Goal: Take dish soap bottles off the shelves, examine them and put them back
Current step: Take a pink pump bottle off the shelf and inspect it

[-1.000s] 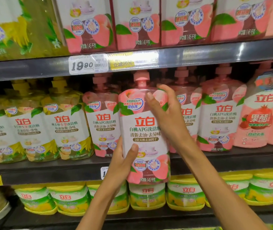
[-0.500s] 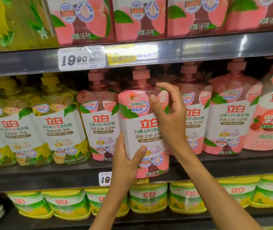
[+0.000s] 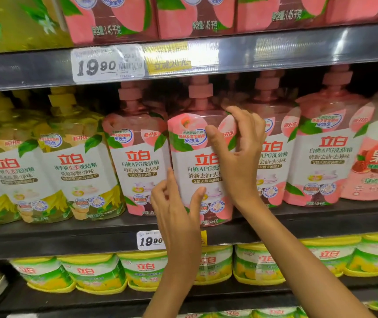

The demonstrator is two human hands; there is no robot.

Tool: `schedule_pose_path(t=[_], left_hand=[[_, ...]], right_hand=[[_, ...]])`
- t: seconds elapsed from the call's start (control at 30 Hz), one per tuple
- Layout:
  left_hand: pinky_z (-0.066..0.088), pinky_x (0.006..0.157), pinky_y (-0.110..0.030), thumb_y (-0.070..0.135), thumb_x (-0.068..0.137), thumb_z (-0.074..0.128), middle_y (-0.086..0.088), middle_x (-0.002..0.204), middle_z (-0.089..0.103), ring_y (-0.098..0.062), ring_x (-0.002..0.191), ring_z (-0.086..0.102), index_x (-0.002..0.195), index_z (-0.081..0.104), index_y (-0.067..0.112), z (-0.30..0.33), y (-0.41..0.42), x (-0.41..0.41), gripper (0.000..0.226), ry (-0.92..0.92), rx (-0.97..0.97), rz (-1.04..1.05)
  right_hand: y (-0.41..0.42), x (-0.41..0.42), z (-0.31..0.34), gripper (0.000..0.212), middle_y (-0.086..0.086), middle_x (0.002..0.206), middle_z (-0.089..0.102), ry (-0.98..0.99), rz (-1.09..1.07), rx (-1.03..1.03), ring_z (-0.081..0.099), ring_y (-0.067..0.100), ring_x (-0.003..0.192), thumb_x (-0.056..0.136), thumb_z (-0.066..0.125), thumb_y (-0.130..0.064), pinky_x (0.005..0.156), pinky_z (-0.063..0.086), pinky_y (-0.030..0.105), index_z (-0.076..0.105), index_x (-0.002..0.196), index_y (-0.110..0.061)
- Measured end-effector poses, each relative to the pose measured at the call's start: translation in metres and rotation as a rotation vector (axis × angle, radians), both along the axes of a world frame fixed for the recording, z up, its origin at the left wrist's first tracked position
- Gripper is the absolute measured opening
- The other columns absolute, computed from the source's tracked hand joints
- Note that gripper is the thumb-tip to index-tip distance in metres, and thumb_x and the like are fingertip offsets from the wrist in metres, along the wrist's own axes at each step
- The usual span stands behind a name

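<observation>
you hold the pink peach-label dish soap bottle [image 3: 197, 161] in both hands, its base on the dark middle shelf [image 3: 68, 235] below the 19.90 price tag [image 3: 107, 64]. right hand [image 3: 240, 157] grips its shoulder, left hand [image 3: 178, 203] its lower side; letting go is left, by my judgement.

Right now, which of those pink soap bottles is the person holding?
The pink peach bottle second from the left in the pink row. Only it has both hands on it: left hand low, right hand high.

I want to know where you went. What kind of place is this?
Most likely a supermarket aisle: grey metal shelves hold rows of matching pink peach dish soap bottles, and white price tags reading 19.90 are clipped to the shelf edges.
</observation>
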State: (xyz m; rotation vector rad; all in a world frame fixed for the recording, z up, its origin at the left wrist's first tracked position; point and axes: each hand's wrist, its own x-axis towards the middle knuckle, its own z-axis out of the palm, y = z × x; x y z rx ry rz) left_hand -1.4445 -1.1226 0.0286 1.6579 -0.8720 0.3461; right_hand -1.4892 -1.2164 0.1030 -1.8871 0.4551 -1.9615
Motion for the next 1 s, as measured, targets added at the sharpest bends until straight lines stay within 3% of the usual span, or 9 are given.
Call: schedule_pose_path(t=[0.07,0.17,0.23,0.57,0.7,0.77,0.83,0.93,1.0], left_hand=[[0.032,0.098,-0.02,0.04,0.086,0.057,-0.008,0.126,0.046,-0.017,0.115,0.041,0.149,0.02,0.016,-0.005,-0.001,-0.002,0.076,-0.06,0.024,-0.006],[0.031,0.097,-0.027,0.038,0.066,0.083,-0.021,0.129,0.047,-0.023,0.115,0.037,0.145,0.028,-0.002,-0.013,-0.003,-0.003,0.104,-0.194,0.167,0.081],[0.032,0.092,-0.03,0.039,0.061,0.085,-0.025,0.124,0.046,-0.023,0.108,0.036,0.144,0.028,-0.005,-0.014,-0.006,0.0,0.11,-0.229,0.198,0.107],[0.049,0.088,-0.048,0.04,0.072,0.077,-0.024,0.126,0.048,-0.035,0.106,0.051,0.145,0.024,-0.003,-0.013,-0.023,-0.005,0.101,-0.177,0.352,0.196],[0.046,0.094,-0.049,0.037,0.075,0.076,-0.022,0.136,0.04,-0.035,0.114,0.045,0.148,0.019,0.001,-0.009,-0.026,-0.009,0.099,-0.136,0.387,0.197],[0.045,0.097,-0.052,0.028,0.072,0.08,-0.023,0.134,0.041,-0.034,0.113,0.044,0.145,0.028,0.001,-0.01,-0.023,-0.015,0.094,-0.165,0.312,0.178],[0.038,0.104,-0.043,0.02,0.073,0.08,-0.022,0.131,0.045,-0.029,0.115,0.043,0.141,0.038,0.001,-0.011,-0.023,-0.025,0.082,-0.227,0.197,0.107],[0.03,0.111,-0.035,0.011,0.083,0.07,-0.015,0.137,0.044,-0.025,0.129,0.041,0.141,0.037,0.005,-0.006,-0.033,-0.044,0.067,-0.234,0.135,-0.101],[0.02,0.117,-0.031,0.016,0.09,0.062,-0.009,0.151,0.029,-0.018,0.141,0.025,0.148,0.021,0.009,-0.003,-0.044,-0.058,0.071,-0.207,0.188,-0.194]], right_hand=[[0.001,0.003,-0.002,0.042,-0.012,0.116,0.047,-0.011,-0.012,0.005,0.047,0.022,0.115,0.086,0.068,-0.03,0.097,0.041,0.052,0.058,0.12,-0.007],[-0.001,0.004,-0.004,0.039,0.001,0.116,0.058,-0.008,-0.075,-0.015,0.045,0.017,0.115,0.086,0.067,-0.034,0.103,0.036,0.038,0.06,0.118,-0.011],[-0.004,0.003,-0.003,0.043,0.007,0.114,0.064,0.05,-0.175,-0.05,0.044,0.019,0.115,0.085,0.062,-0.04,0.102,0.025,0.029,0.065,0.113,-0.007],[-0.028,-0.014,-0.01,0.05,0.01,0.106,0.067,0.445,-0.521,-0.299,0.035,0.022,0.115,0.086,0.062,-0.043,0.1,0.021,0.041,0.064,0.115,-0.003],[-0.023,-0.017,-0.006,0.05,0.013,0.108,0.066,0.444,-0.472,-0.302,0.035,0.022,0.115,0.086,0.062,-0.041,0.099,0.021,0.04,0.063,0.116,-0.001],[-0.024,-0.03,-0.005,0.055,0.018,0.12,0.063,0.368,-0.452,-0.3,0.038,0.026,0.122,0.086,0.064,-0.039,0.101,0.023,0.039,0.059,0.124,0.001],[-0.034,-0.051,0.001,0.057,0.022,0.123,0.06,0.265,-0.53,-0.22,0.046,0.034,0.123,0.089,0.062,-0.04,0.103,0.027,0.042,0.057,0.125,0.003],[-0.058,-0.08,0.018,0.064,0.026,0.093,0.06,0.374,-0.642,-0.094,0.053,0.04,0.101,0.09,0.048,-0.058,0.099,0.028,0.047,0.06,0.094,0.005],[-0.069,-0.088,0.025,0.076,0.026,0.08,0.061,0.566,-0.684,-0.065,0.055,0.038,0.093,0.086,0.042,-0.07,0.1,0.021,0.046,0.059,0.079,0.003]])
